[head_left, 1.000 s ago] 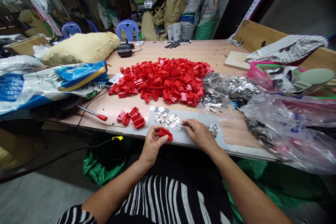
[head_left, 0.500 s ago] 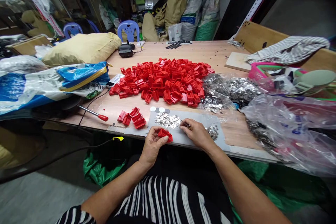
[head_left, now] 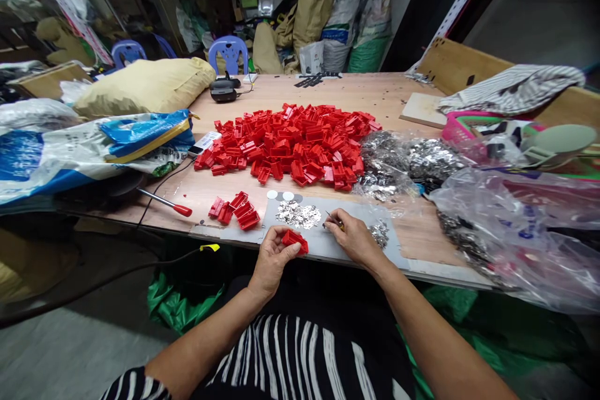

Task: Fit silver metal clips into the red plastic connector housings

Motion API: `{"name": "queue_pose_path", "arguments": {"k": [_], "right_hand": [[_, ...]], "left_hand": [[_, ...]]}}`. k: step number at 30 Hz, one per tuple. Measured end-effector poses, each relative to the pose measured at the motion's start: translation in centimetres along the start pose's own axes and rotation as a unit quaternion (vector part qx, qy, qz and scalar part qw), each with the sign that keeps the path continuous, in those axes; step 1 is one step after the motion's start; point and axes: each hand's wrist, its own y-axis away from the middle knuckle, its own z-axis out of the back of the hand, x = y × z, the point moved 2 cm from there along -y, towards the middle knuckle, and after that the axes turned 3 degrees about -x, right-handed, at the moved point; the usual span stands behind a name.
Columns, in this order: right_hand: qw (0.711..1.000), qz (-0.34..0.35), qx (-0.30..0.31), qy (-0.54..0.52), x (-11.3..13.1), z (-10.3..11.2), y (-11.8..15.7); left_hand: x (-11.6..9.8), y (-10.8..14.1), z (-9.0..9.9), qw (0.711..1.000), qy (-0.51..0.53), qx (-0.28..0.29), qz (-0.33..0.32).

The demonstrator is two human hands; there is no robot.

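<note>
My left hand (head_left: 273,257) grips a small red plastic housing (head_left: 295,240) at the table's front edge. My right hand (head_left: 355,239) pinches a thin metal tool (head_left: 333,219) whose tip points toward a little heap of shiny metal pieces (head_left: 299,214) on a grey sheet (head_left: 328,239). A few red housings (head_left: 235,209) lie together just left of the sheet. A big pile of the same red housings (head_left: 293,144) fills the middle of the wooden table (head_left: 206,190).
Clear bags of metal parts (head_left: 407,162) and crumpled plastic (head_left: 525,231) crowd the right side. A red-handled screwdriver (head_left: 166,201), a phone (head_left: 205,142), blue-white sacks (head_left: 89,147) and a yellow sack (head_left: 145,84) lie on the left. Blue chairs and more sacks stand behind the table.
My right hand has shifted slightly near the metal pieces, with the tool tip angled a little differently. My left hand keeps the red housing in the same place.
</note>
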Motion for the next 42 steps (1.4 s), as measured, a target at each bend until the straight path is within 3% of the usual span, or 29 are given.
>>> {"name": "queue_pose_path", "arguments": {"k": [4, 7, 10, 14, 23, 30, 32, 35, 38, 42], "right_hand": [[0.994, 0.054, -0.006, 0.092, 0.3, -0.1, 0.5], [0.99, 0.093, 0.031, 0.105, 0.4, -0.2, 1.0], [0.992, 0.089, 0.05, 0.073, 0.1, 0.2, 1.0], [0.994, 0.065, 0.028, 0.078, -0.3, 0.6, 0.7], [0.99, 0.081, 0.027, 0.108, 0.3, -0.1, 0.7], [0.987, 0.079, 0.025, 0.137, 0.9, -0.2, 1.0], [0.992, 0.07, 0.016, 0.108, 1.1, -0.1, 1.2], [0.998, 0.042, 0.024, -0.028, 1.6, 0.0, 1.6], [0.981, 0.003, 0.054, -0.185, 2.0, -0.4, 2.0], [0.954, -0.039, 0.103, -0.28, 2.4, -1.4, 2.5]], "left_hand": [[0.0, 0.1, 0.0, 1.0, -0.001, 0.001, 0.001], [0.1, 0.1, 0.0, 1.0, -0.001, -0.002, 0.001], [0.1, 0.0, 0.0, 1.0, -0.001, -0.004, 0.002], [0.1, 0.0, 0.0, 1.0, -0.001, -0.005, 0.005], [0.2, 0.1, 0.0, 1.0, -0.002, -0.002, 0.004], [-0.4, 0.3, -0.2, 0.998, -0.052, 0.017, -0.044], [-0.7, 0.4, -0.4, 0.995, -0.072, 0.02, -0.06], [-1.1, 0.5, -0.6, 0.992, -0.097, 0.017, -0.077], [-1.3, 0.6, -0.8, 0.988, -0.121, 0.015, -0.092], [-1.3, 0.8, -0.8, 0.98, -0.163, 0.039, -0.105]]}}
